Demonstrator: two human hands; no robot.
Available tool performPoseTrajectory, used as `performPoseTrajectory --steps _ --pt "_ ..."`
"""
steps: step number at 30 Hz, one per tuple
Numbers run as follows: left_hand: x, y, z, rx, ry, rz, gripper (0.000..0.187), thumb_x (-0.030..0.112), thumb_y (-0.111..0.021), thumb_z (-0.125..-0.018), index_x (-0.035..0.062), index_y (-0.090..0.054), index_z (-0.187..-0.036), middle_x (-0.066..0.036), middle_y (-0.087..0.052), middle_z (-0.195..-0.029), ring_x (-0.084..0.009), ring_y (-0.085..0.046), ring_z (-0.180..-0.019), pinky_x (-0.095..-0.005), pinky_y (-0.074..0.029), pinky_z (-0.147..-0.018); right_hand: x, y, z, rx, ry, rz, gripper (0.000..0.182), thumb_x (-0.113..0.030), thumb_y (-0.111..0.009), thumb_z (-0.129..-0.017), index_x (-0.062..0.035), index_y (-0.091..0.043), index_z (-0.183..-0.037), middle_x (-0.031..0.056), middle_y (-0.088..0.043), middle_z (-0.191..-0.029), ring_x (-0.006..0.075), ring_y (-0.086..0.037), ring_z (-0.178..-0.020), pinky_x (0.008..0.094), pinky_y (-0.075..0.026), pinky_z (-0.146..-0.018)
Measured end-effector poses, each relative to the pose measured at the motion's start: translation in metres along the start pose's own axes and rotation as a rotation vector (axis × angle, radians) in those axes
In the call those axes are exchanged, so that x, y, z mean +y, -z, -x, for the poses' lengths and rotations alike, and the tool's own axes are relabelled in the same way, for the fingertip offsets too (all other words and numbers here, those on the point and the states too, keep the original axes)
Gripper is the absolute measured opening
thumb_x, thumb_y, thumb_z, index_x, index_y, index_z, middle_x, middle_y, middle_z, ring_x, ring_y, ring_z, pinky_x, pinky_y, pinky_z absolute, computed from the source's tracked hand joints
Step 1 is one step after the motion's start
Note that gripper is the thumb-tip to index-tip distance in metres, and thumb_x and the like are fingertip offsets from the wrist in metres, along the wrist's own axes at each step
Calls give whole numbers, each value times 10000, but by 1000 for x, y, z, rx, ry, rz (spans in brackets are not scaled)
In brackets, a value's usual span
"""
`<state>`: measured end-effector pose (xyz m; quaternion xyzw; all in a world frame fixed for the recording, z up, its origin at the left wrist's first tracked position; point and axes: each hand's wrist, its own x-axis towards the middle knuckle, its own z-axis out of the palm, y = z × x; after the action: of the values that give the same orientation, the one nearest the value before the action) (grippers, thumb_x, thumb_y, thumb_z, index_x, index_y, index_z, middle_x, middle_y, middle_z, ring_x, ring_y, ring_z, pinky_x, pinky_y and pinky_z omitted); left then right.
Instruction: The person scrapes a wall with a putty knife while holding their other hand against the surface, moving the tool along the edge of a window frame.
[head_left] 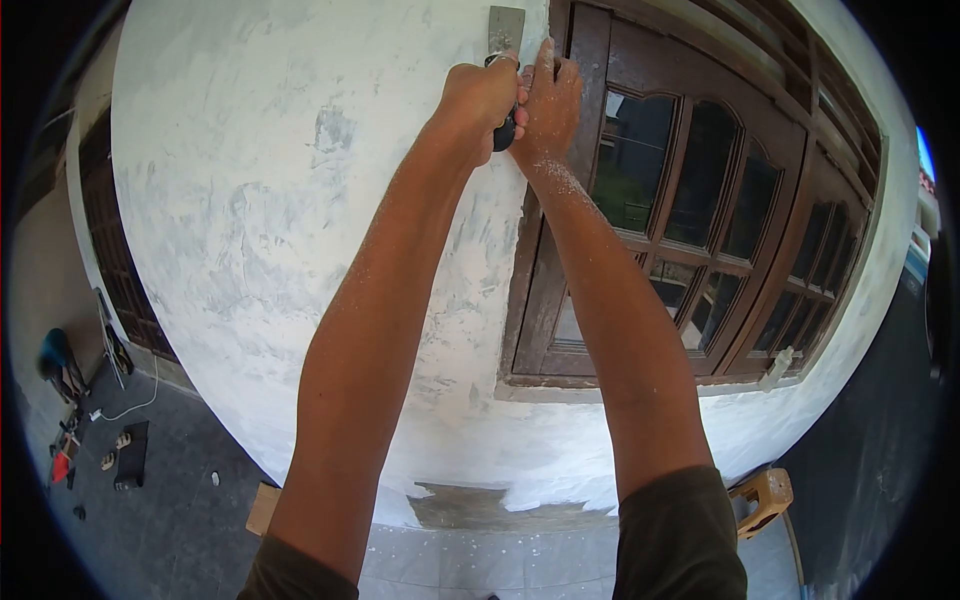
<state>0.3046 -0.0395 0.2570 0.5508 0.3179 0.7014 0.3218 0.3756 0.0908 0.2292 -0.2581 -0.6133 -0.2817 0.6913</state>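
Note:
My left hand (485, 105) is wrapped round the black handle of a scraper (506, 30), whose flat metal blade points up against the white, patchy wall (250, 220). Just to its right, my right hand (550, 105) rests at the wall's edge beside the brown wooden window frame (590, 50). Its index finger points upward and the other fingers look bent; whether it also touches the scraper handle is hard to see. White dust lies on both hands and on the right forearm.
Brown glazed windows (705, 180) fill the right side. Below right stands a wooden stool (765, 495); a cardboard box (262, 508) is at the wall's foot on the left. Sandals (108, 461), a black mat (131, 455) and a white cable (140, 405) lie on the far-left floor.

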Motion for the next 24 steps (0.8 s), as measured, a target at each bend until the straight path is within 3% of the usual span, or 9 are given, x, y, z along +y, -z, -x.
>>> performPoseTrajectory --steps 8,10,14,19,24 --pt "7 4 -25 -23 -41 -2 263 297 -561 -1056 56 -556 -948 -8 -565 -738 -85 -482 -548 -265 -429 -499 5 -9 -4 17 20 27 824 -193 -781 -845 -16 -407 -1558 174 -494 -1308 361 -509 -1179 455 -451 -1000" --pt "3 0 -13 -15 -49 13 261 295 -561 -1055 57 -551 -949 -5 -563 -737 -84 -480 -549 -262 -431 -502 1 -5 -2 47 24 4 673 -190 -688 -928 0 -448 -1527 185 -511 -1275 367 -519 -1149 468 -450 -986" --pt "1 0 -11 5 -36 -43 258 291 -557 -1056 62 -552 -937 -4 -567 -738 -80 -480 -554 -254 -433 -505 2 -6 -5 50 22 -11 638 -177 -669 -940 7 -459 -1514 186 -512 -1269 369 -524 -1147 471 -449 -984" --pt "14 1 -33 -39 -74 -15 268 298 -560 -1053 72 -555 -909 -3 -577 -744 -75 -484 -560 -245 -432 -503 10 -16 -5 114 77 36 821 -183 -791 -815 1 -431 -1529 187 -501 -1274 374 -523 -1150 471 -450 -983" --pt "-4 -2 -6 32 -50 -29 284 315 -571 -1057 53 -588 -949 -18 -580 -754 -89 -491 -553 -255 -444 -501 5 -5 -2 45 46 1 850 -136 -808 -786 -5 -426 -1534 184 -495 -1287 371 -519 -1171 469 -450 -991"
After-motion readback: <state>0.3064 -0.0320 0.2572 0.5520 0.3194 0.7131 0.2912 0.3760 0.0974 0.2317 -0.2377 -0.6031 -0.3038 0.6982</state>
